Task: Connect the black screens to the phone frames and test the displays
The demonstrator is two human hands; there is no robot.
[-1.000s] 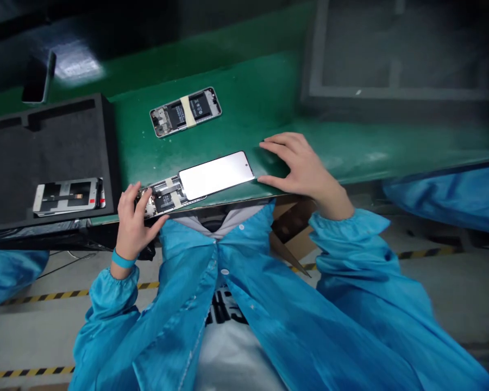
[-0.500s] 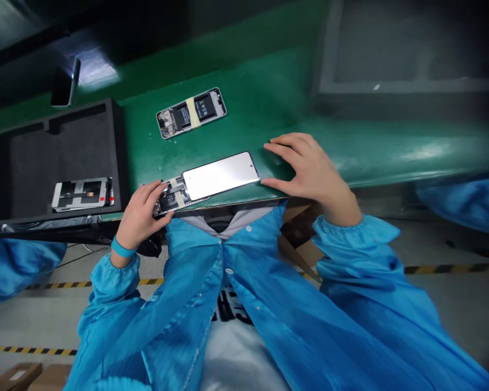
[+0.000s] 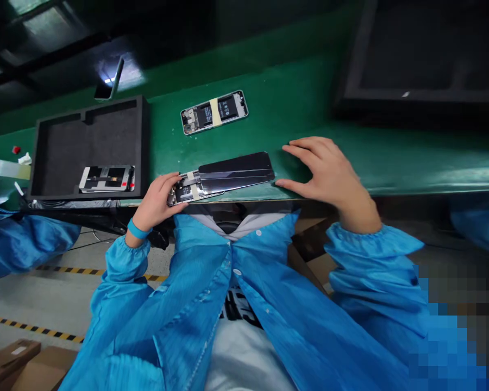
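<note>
Near the bench's front edge lies an opened phone (image 3: 190,187), its inner parts and tape strips showing. My left hand (image 3: 158,201) grips its left end, with fingers over the far side and the thumb along the near side. A phone screen (image 3: 238,172), now dark, overlaps the right part of that phone. Just off the screen's right end is my right hand (image 3: 320,171), fingers and thumb spread apart with nothing between them. Farther back on the bench rests a second opened phone (image 3: 214,112) with a cream tape strip across its battery.
On the left stands a black foam tray (image 3: 59,138) holding a small stack of phone screens (image 3: 106,179). Another phone (image 3: 110,81) leans behind it. A dark tray (image 3: 362,95) sits at back right. Blue sleeves (image 3: 36,236) of another person show at left.
The lit white screen has gone dark. My view has shifted, so bench items appear farther right. Both hands keep nearly the same pose around the phone.
</note>
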